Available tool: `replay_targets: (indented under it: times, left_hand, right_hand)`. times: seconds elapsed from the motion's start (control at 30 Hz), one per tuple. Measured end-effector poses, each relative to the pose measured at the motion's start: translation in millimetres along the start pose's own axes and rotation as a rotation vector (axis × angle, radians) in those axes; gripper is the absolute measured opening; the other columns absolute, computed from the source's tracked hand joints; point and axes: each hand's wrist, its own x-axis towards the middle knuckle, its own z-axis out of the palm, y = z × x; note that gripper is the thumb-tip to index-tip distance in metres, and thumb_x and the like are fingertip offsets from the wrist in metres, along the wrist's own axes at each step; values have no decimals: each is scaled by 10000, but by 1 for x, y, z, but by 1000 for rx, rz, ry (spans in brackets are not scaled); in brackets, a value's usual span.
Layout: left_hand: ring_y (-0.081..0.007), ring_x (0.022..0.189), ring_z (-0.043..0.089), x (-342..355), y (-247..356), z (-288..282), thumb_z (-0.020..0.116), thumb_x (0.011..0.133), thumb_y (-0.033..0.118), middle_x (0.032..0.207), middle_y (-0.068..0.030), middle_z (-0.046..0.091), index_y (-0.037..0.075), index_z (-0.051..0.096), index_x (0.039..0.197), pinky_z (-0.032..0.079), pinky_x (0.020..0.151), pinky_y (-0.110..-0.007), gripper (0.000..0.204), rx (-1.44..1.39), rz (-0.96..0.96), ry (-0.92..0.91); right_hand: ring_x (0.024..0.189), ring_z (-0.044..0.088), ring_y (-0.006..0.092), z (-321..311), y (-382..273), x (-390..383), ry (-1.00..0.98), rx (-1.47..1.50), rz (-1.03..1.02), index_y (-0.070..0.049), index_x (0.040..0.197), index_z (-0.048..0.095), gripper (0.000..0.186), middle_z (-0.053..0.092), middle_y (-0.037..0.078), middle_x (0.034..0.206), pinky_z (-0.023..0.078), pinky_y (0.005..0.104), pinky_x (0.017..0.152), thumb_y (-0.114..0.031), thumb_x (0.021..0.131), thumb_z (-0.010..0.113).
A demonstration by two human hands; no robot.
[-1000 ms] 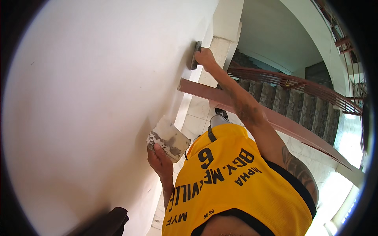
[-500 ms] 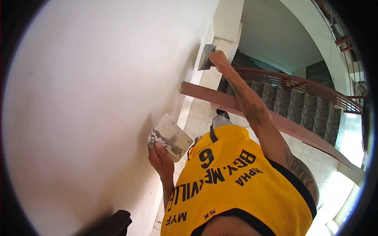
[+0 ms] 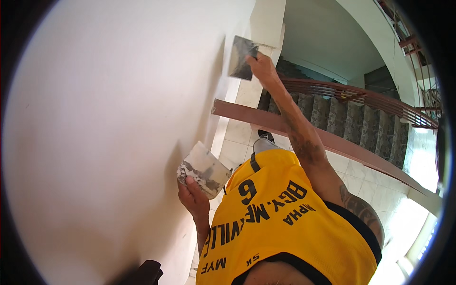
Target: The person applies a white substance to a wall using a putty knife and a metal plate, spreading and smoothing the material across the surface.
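Observation:
My left hand point(image 3: 194, 199) grips a squarish, pale board point(image 3: 205, 166) by its lower left edge, thumb on top. White paste and dark smears cover the board's near side. Farther ahead, my outstretched right hand point(image 3: 263, 69) is closed around a wide, flat putty knife point(image 3: 241, 57). Its dark, smeared blade is close to the white wall point(image 3: 118, 109); I cannot tell whether it touches. The knife's handle is mostly hidden in my fingers.
A reddish-brown handrail point(image 3: 251, 115) crosses below my right forearm and ends near the wall. Beyond it a dark stone staircase point(image 3: 351, 126) runs beside a curved metal railing point(image 3: 342, 91). Pale floor tiles point(image 3: 237, 133) lie beneath me. Something dark point(image 3: 147, 273) stands at the lower left.
The putty knife in my right hand has moved slightly up and left, and its blade has turned to show more of its face. My left hand keeps its hold on the board.

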Motion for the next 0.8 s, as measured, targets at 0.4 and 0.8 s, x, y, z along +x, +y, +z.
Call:
replay_targets:
  times: [0.4, 0.8]
  left_hand:
    - [-192, 775, 585, -4, 6, -3, 372, 976, 229, 896, -129, 627, -49, 499, 1131, 459, 696, -299, 342, 44, 10, 36]
    - [-152, 927, 546, 2, -4, -5, 352, 988, 232, 1040, -104, 580, -47, 477, 1176, 442, 810, -286, 359, -9, -2, -97]
  right_hand:
    - [957, 570, 438, 60, 22, 24, 84, -279, -249, 79, 1035, 542, 326, 575, 324, 999, 467, 449, 822, -149, 814, 471]
    - [762, 633, 315, 29, 9, -38, -49, -254, -105, 85, 893, 581, 373, 619, 259, 791, 482, 405, 703, -277, 834, 512]
